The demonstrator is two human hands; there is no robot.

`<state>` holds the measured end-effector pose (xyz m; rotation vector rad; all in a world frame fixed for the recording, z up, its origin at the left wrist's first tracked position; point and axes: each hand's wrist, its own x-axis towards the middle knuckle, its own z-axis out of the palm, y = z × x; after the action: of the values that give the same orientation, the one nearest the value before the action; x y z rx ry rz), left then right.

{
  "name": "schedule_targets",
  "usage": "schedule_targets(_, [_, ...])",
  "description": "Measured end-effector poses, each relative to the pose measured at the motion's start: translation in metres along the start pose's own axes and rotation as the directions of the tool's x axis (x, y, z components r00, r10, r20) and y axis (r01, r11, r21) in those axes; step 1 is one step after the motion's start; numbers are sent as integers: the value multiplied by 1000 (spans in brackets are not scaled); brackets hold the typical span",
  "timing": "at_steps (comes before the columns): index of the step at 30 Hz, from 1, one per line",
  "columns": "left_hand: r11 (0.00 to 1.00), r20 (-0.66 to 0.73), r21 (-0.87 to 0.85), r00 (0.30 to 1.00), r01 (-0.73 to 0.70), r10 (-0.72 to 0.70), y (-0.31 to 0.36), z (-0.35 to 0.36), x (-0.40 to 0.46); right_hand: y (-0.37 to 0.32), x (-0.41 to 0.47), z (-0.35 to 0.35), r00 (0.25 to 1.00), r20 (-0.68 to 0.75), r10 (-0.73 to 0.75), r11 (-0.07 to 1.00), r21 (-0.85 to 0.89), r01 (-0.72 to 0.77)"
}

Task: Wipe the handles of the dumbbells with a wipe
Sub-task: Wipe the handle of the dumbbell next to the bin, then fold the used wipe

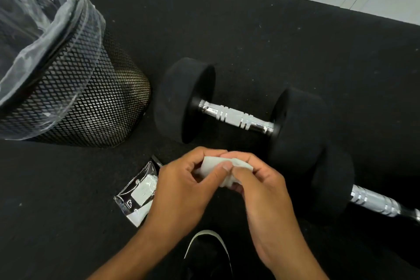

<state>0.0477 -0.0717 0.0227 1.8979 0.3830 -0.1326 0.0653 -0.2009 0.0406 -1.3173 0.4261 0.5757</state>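
Observation:
A black dumbbell with a chrome handle lies on the dark floor in the middle of the head view. A second dumbbell lies at the lower right, its chrome handle running off the frame edge. My left hand and my right hand are together in front of the first dumbbell, both pinching a crumpled white wipe between their fingers. The wipe is held above the floor, clear of both handles.
A black mesh waste bin with a clear plastic liner stands at the left. A clear wipe packet lies on the floor beside my left hand. A black shoe with a white sole edge is below my hands. A white wall base runs along the top.

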Motion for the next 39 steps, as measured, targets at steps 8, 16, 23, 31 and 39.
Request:
schedule_targets(8, [706, -2, 523, 828, -477, 561, 27, -5, 51, 29, -7, -2, 940, -272, -207, 947, -296, 123])
schedule_targets(16, [380, 458, 613, 703, -693, 543, 2, 58, 93, 27, -4, -13, 901, -356, -248, 933, -340, 122])
schedule_targets(23, [312, 557, 607, 672, -730, 488, -24, 39, 82, 33, -8, -21, 916, -335, -219, 935, -339, 100])
schedule_targets(31, [792, 116, 413, 889, -450, 444, -8, 8, 46, 33, -10, -12, 955, -246, -167, 966, -236, 108])
schedule_targets(39, [952, -29, -302, 998, -53, 47, 30, -10, 24, -1, 3, 6, 950, -123, -287, 955, -108, 274])
